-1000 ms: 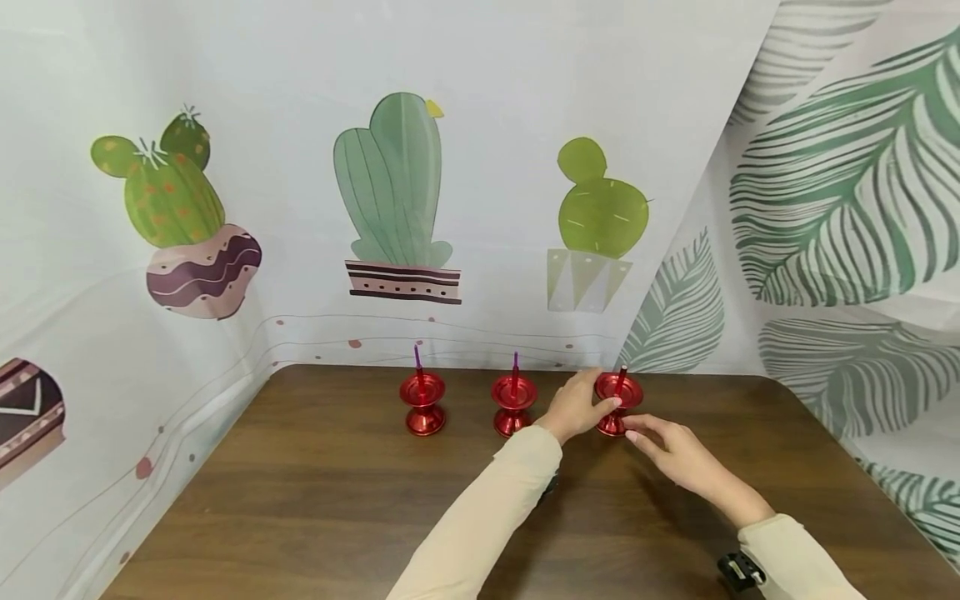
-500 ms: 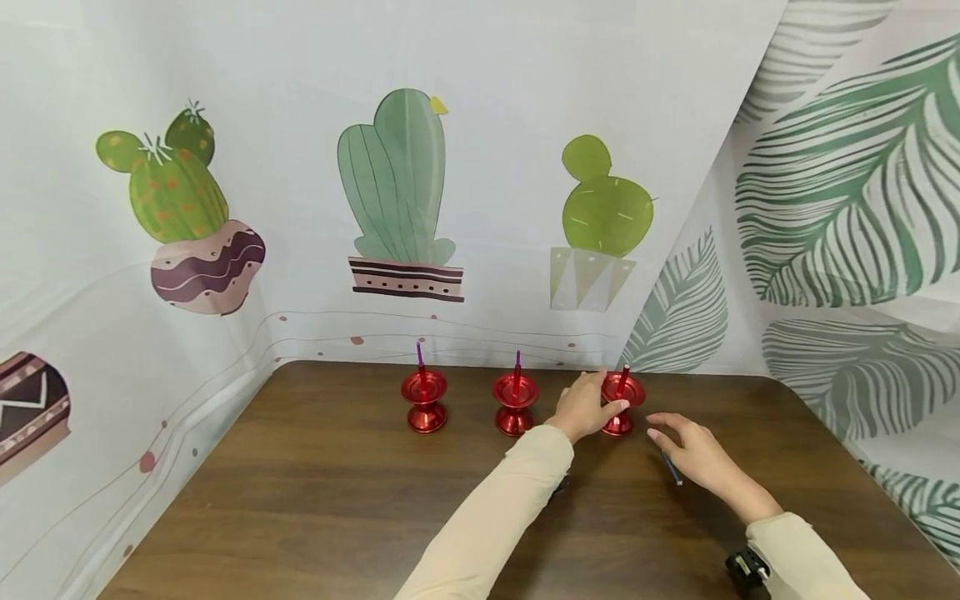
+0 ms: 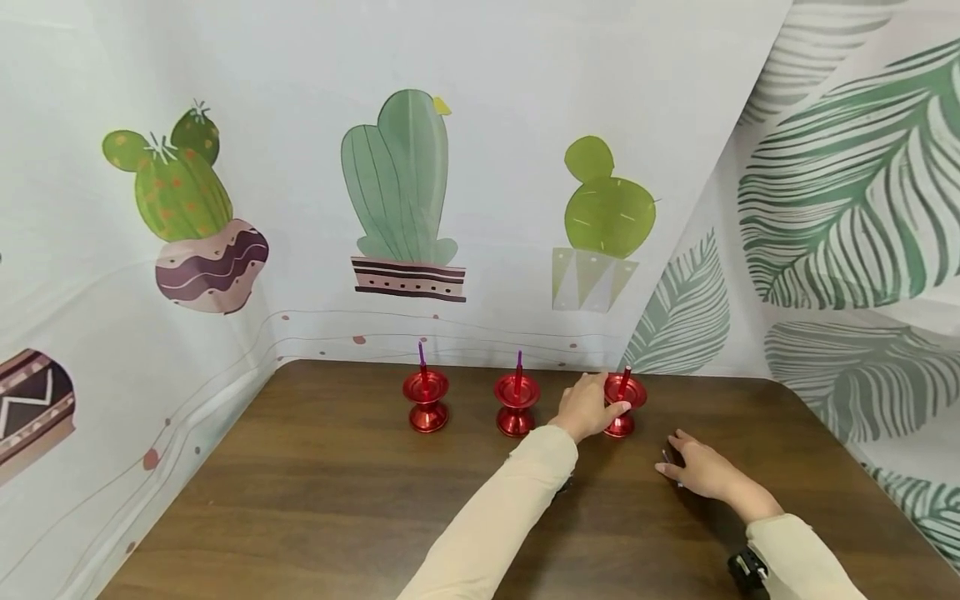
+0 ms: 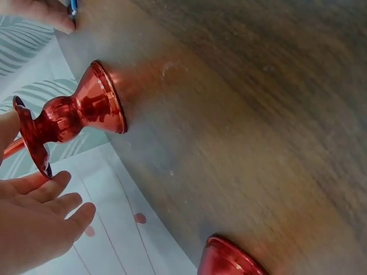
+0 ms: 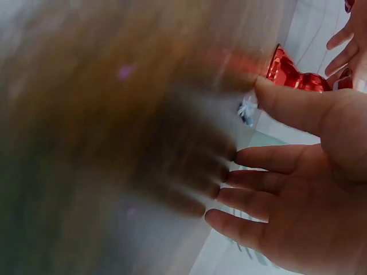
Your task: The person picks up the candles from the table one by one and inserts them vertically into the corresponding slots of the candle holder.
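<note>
On the table's far side, my left hand (image 3: pixel 587 407) holds the dish of the rightmost red metallic candle holder (image 3: pixel 621 393), thumb and fingers at its rim. That holder stands upright with a short red stem (image 3: pixel 625 379); no purple stick shows on it. In the left wrist view the same candle holder (image 4: pixel 69 114) has its base on the wood. To its right, my right hand (image 3: pixel 705 469) rests low with straight, spread fingers around a thin bluish stick (image 3: pixel 666 457) lying on the table. The right wrist view shows a small bluish end (image 5: pixel 246 110) between thumb and fingers.
Two similar candle holders, the left one (image 3: pixel 427 402) and the middle one (image 3: pixel 516 405), stand in the same row, each with a thin purple stick on top. The brown wooden table (image 3: pixel 322 500) meets a cactus-print cloth (image 3: pixel 495 167) behind.
My right hand has moved right and down, away from the holder. The thin stick, seen lying beyond its fingers half a second ago, is now between them. The left hand stays at the holder.
</note>
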`<state>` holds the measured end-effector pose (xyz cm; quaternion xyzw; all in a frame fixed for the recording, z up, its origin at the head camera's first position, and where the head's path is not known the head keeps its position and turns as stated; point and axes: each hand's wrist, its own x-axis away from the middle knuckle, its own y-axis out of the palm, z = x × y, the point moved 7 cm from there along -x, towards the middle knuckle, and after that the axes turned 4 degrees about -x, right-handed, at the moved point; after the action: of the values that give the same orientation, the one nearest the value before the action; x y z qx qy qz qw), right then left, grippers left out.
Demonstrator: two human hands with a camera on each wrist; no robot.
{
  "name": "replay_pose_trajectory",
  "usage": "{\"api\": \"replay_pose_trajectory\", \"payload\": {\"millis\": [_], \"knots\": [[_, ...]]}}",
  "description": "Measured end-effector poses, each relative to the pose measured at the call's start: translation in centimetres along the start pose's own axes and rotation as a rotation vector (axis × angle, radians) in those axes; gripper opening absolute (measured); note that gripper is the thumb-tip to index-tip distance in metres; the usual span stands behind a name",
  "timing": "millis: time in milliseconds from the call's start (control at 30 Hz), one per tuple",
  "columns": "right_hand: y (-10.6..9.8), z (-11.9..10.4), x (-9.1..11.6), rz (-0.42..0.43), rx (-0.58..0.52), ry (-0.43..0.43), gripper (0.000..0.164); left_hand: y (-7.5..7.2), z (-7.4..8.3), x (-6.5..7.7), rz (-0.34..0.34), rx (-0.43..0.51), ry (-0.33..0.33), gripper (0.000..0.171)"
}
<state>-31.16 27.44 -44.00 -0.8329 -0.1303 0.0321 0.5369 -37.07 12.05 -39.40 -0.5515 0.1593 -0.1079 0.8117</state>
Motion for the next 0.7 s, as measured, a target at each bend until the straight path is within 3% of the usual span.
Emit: {"api": "replay_pose_trajectory", "payload": {"millis": [133, 300, 333, 433, 700], "knots": [[-0.5, -0.7, 0.2, 0.049, 0.036, -0.036, 0.05, 0.1, 0.0, 0.1, 0.007, 0.014, -0.01, 0.065], [-1.2, -1.4, 0.5, 0.167, 0.027, -0.062, 0.007, 0.3, -0.2, 0.2, 0.007, 0.024, -0.02, 0.065], [-1.3, -1.5, 0.5, 0.185, 0.017, -0.06, 0.004, 0.4, -0.2, 0.2, 0.008, 0.026, -0.021, 0.065], [-1.3, -1.8, 0.6, 0.217, 0.006, -0.046, 0.019, 0.4, -0.2, 0.2, 0.011, 0.03, -0.018, 0.064], [-1.4, -2.0, 0.4, 0.159, -0.01, -0.122, 0.017, 0.4, -0.1, 0.0, 0.006, 0.021, -0.018, 0.065]]}}
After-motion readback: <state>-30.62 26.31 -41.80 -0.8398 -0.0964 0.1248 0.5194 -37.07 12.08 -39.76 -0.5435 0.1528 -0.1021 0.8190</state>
